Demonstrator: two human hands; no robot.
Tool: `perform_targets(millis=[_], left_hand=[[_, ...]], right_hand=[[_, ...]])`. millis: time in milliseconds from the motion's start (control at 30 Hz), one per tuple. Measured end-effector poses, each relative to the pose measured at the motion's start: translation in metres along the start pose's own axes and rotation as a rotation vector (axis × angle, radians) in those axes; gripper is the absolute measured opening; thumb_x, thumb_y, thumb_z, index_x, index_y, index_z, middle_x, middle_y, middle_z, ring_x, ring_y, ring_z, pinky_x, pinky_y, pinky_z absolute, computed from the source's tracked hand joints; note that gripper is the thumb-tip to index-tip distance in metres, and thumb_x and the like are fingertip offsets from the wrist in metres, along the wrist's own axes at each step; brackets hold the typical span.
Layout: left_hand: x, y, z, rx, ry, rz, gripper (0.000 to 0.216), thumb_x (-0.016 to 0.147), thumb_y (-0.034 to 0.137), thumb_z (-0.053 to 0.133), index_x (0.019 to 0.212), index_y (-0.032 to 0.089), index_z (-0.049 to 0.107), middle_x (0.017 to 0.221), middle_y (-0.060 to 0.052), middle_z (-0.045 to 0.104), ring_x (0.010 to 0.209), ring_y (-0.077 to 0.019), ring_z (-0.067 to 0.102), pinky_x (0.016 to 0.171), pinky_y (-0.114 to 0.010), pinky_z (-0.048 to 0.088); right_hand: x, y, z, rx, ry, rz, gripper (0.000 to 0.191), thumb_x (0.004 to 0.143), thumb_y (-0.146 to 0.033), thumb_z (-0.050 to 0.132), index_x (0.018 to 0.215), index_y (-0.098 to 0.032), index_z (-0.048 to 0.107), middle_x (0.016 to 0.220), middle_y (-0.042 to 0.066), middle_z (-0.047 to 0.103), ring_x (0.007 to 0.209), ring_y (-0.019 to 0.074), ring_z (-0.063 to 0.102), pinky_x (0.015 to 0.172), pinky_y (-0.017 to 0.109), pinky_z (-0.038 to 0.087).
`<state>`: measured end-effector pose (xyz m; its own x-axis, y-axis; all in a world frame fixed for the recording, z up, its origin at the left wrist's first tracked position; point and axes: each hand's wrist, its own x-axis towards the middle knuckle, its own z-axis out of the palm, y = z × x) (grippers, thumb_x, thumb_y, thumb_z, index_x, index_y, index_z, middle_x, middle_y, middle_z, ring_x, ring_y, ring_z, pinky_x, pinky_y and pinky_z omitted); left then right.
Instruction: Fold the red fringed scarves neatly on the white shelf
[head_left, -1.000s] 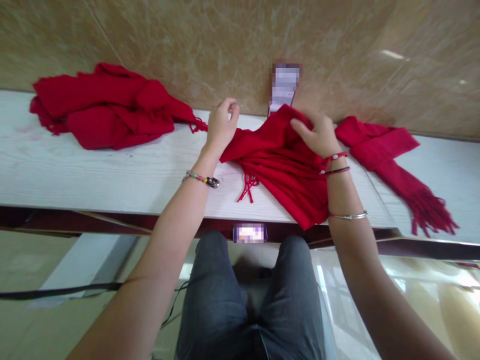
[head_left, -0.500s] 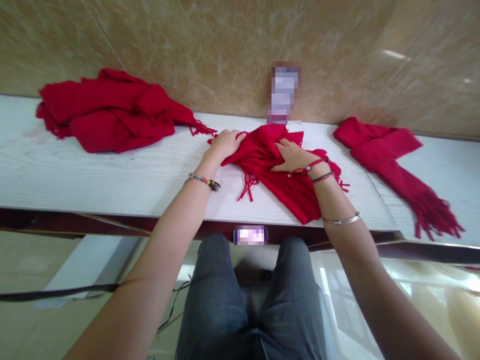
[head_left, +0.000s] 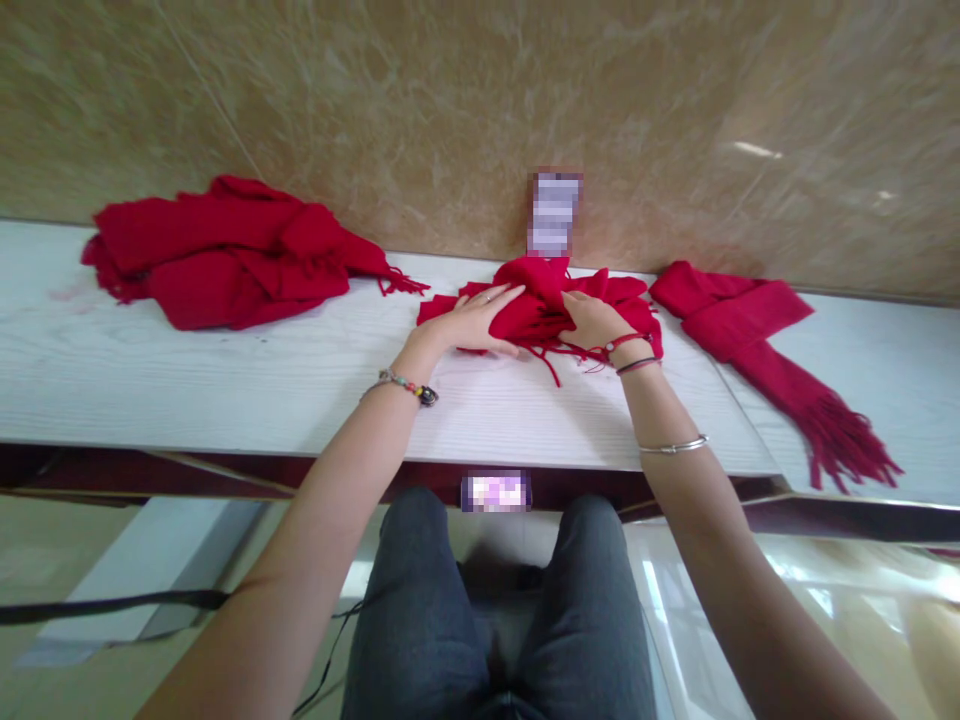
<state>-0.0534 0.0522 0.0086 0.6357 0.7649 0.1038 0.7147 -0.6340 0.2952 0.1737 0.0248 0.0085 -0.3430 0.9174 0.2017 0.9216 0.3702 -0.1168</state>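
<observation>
A crumpled red scarf with knotted fringe lies bunched on the white table in front of me. My left hand rests over its left part, the thumb spread from the stretched fingers and a ring showing on one finger. On the right, my right hand presses the cloth with thumb and forefinger apart; its other fingers are hard to see. Fringe strands hang out between the two hands toward me.
Another red scarf lies heaped at the left, against the marble wall. To the right a folded red scarf points its fringe at the front edge of the white table. A blurred-out, phone-like item stands at the wall.
The scarf between my hands has been pushed back from the front edge and bunched up. My left hand has moved right, closer to my right hand. The view has tilted up slightly.
</observation>
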Motion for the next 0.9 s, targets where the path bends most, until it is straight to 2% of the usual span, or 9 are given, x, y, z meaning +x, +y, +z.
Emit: perform_targets(millis=[100,233,433,500,600,700,767,833,900], left_hand=[[0.002,0.001,0.003,0.095,0.037,-0.025,0.08,0.075,0.037,0.069,0.145,0.026,0.032,0.149,-0.012,0.035,0.134,-0.0311,0.037,0.108,-0.046,0.03],[0.005,-0.001,0.0,0.14,0.218,0.012,0.049,0.082,0.015,0.055,0.131,0.022,0.054,0.13,-0.008,0.059,0.119,-0.0234,0.054,0.103,-0.035,0.037],[-0.002,-0.003,-0.018,0.016,0.405,-0.035,0.043,0.08,0.007,0.048,0.117,0.02,0.065,0.12,-0.004,0.066,0.111,-0.0205,0.059,0.099,-0.029,0.041],[-0.005,-0.006,-0.024,-0.011,0.422,-0.101,0.038,0.083,0.012,0.049,0.118,0.017,0.064,0.119,-0.006,0.066,0.11,-0.0219,0.06,0.099,-0.031,0.042],[-0.009,-0.007,-0.031,0.028,0.439,-0.194,0.034,0.085,0.018,0.051,0.115,0.013,0.065,0.121,-0.011,0.063,0.113,-0.0254,0.057,0.1,-0.035,0.041],[-0.013,-0.002,-0.032,0.083,0.358,-0.091,0.036,0.08,0.023,0.06,0.115,0.014,0.064,0.138,-0.012,0.048,0.127,-0.0266,0.046,0.108,-0.036,0.034],[-0.014,0.004,-0.029,0.084,0.193,0.021,0.057,0.074,0.029,0.069,0.127,0.016,0.055,0.147,-0.01,0.038,0.133,-0.0267,0.038,0.11,-0.035,0.031],[-0.012,0.007,-0.024,0.077,0.034,0.061,0.078,0.068,0.033,0.074,0.138,0.019,0.042,0.148,-0.01,0.037,0.134,-0.0267,0.037,0.109,-0.036,0.033],[-0.01,0.006,-0.02,0.076,-0.015,0.056,0.08,0.07,0.031,0.072,0.141,0.02,0.038,0.146,-0.01,0.041,0.131,-0.0259,0.042,0.107,-0.035,0.035]], right_hand=[[-0.002,-0.003,-0.009,0.02,-0.029,-0.012,0.07,0.072,-0.015,0.058,0.139,-0.006,0.038,0.131,0.021,0.052,0.116,0.0331,0.053,0.097,0.048,0.044],[-0.002,-0.003,-0.009,0.069,0.093,0.072,0.082,0.07,-0.019,0.061,0.145,-0.014,0.029,0.148,0.019,0.032,0.133,0.0375,0.032,0.101,0.058,0.039],[-0.002,-0.015,-0.001,0.089,0.232,0.094,0.081,0.074,-0.027,0.06,0.146,-0.019,0.023,0.152,0.018,0.021,0.139,0.0407,0.015,0.098,0.069,0.032],[-0.004,-0.024,-0.006,0.081,0.29,0.065,0.074,0.078,-0.029,0.058,0.145,-0.02,0.027,0.151,0.015,0.024,0.139,0.0389,0.017,0.1,0.068,0.031],[-0.008,-0.035,-0.016,0.106,0.378,-0.037,0.043,0.087,-0.032,0.048,0.129,-0.024,0.05,0.143,0.01,0.039,0.135,0.0321,0.028,0.106,0.056,0.033],[-0.007,-0.037,-0.017,0.145,0.315,-0.221,0.022,0.086,-0.033,0.051,0.095,-0.022,0.069,0.131,0.011,0.05,0.126,0.0292,0.039,0.107,0.046,0.036],[-0.005,-0.034,-0.011,0.159,0.225,-0.328,0.015,0.08,-0.03,0.06,0.077,-0.019,0.07,0.125,0.013,0.054,0.122,0.0296,0.044,0.107,0.045,0.037],[-0.002,-0.029,-0.007,0.173,0.183,-0.375,0.012,0.076,-0.026,0.064,0.07,-0.017,0.069,0.121,0.013,0.055,0.118,0.0294,0.047,0.105,0.046,0.039],[-0.001,-0.025,-0.006,0.181,0.199,-0.386,0.013,0.077,-0.026,0.063,0.07,-0.017,0.07,0.12,0.013,0.056,0.116,0.0282,0.049,0.104,0.046,0.04]])
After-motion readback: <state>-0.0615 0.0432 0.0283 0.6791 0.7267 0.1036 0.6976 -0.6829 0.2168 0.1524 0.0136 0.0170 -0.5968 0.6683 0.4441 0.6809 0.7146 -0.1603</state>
